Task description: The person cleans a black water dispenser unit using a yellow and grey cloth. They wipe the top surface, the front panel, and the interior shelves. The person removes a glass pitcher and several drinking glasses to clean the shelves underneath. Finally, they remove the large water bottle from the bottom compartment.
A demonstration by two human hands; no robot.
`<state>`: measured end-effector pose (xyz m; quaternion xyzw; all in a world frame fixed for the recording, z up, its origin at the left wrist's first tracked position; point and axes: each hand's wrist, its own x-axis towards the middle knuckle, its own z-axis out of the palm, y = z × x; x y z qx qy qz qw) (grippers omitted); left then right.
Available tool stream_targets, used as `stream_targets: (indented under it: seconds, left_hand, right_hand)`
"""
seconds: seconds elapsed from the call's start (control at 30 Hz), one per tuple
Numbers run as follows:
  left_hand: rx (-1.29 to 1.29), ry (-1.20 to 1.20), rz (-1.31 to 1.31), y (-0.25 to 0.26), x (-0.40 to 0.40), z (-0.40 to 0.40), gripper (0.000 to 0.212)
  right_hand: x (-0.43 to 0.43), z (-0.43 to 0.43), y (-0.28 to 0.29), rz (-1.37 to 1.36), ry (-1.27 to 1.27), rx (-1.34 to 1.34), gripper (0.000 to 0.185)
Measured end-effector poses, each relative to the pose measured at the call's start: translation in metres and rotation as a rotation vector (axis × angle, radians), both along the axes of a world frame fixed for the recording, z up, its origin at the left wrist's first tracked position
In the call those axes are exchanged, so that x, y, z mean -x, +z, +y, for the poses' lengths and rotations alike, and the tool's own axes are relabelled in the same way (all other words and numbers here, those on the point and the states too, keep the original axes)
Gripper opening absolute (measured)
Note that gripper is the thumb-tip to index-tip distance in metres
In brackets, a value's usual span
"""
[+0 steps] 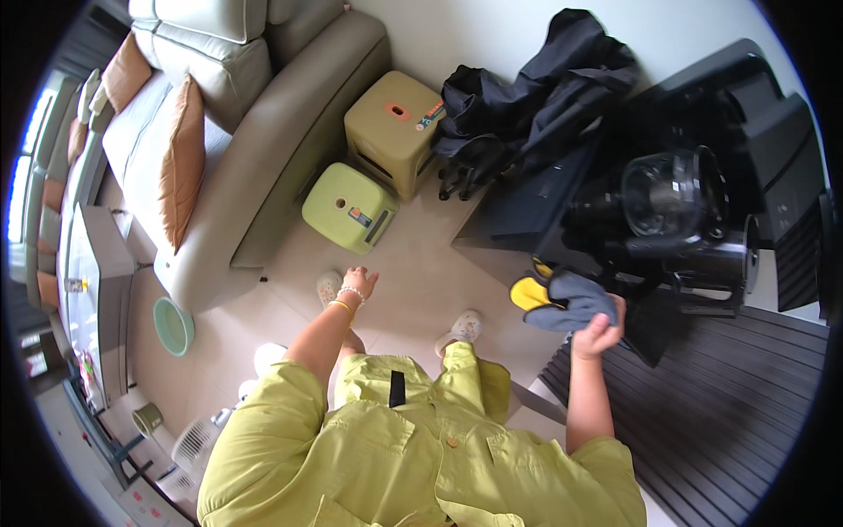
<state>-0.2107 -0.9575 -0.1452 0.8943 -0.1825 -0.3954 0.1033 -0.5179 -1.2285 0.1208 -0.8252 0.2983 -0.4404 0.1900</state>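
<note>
A grey cloth with yellow parts [573, 304] is bunched in my right hand [598, 334], its loose end hanging to the left. That hand is above the near edge of a dark ribbed surface [718, 388], beside a black cabinet or stand [527, 204]. Just beyond the cloth, black equipment carries a round clear vessel [662, 191]; blur hides its details. My left hand [359, 283] holds nothing and hovers over the tiled floor, fingers somewhat spread, with a beaded bracelet at the wrist. Closest to it is a light green plastic stool [332, 188].
A taller tan stool [372, 128] stands behind the green one, beside a grey sofa [276, 138] with an orange cushion [181, 171]. Black fabric [553, 85] with small wheels below leans by the wall. A mint basin [158, 327] and white fan [195, 443] are at left.
</note>
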Motion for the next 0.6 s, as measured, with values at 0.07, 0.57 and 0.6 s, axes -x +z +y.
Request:
stream_targets:
  seconds: [0.07,0.57,0.6]
  left_hand:
    - [-0.141,-0.047,-0.07,-0.022,-0.033,-0.002,0.055]
    - [-0.19,-0.283,-0.261,-0.188,-0.201,-0.049,0.074]
    - [-0.18,-0.285,-0.25,-0.177,-0.205,-0.049,0.074]
  right_hand:
    - [0.003,0.006,-0.016,-0.153,-0.138,-0.121,0.041]
    - [0.066,0.01,-0.034,-0.559,-0.257,-0.408,0.058]
    - [0.063,0.01,-0.032,-0.528,-0.249,-0.404,0.059]
